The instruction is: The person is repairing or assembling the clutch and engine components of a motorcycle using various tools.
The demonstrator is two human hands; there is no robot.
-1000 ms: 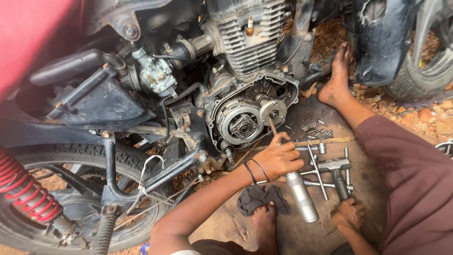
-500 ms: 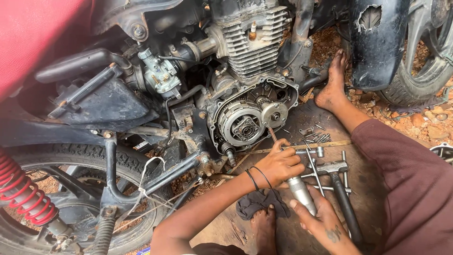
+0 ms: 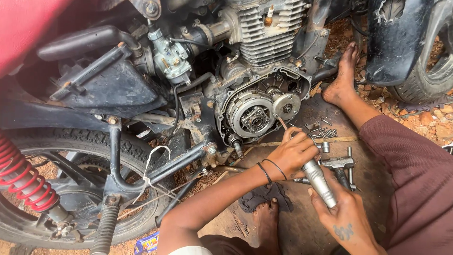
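Note:
My left hand [image 3: 292,153] grips a thin metal rod [image 3: 283,124] whose tip points at the open engine side, just below the small round gear [image 3: 286,105] beside the clutch [image 3: 252,115]. My right hand [image 3: 344,218] holds a silver cylindrical tool [image 3: 320,183] from underneath. The tool's upper end touches the heel of my left hand. Two dark bands [image 3: 270,171] circle my left wrist.
Loose screws [image 3: 323,132], a T-shaped wrench [image 3: 340,163] and other tools lie on the wooden board [image 3: 302,231]. A dark rag [image 3: 257,200] lies by my foot [image 3: 266,222]; my other foot [image 3: 342,80] rests near the front tyre [image 3: 434,71]. The rear wheel [image 3: 75,141] and red shock spring [image 3: 23,182] are at left.
My right hand reached to the silver cylindrical tool lying on the board, took hold of it and lifted it up against my left hand. The left hand stayed in place with the rod.

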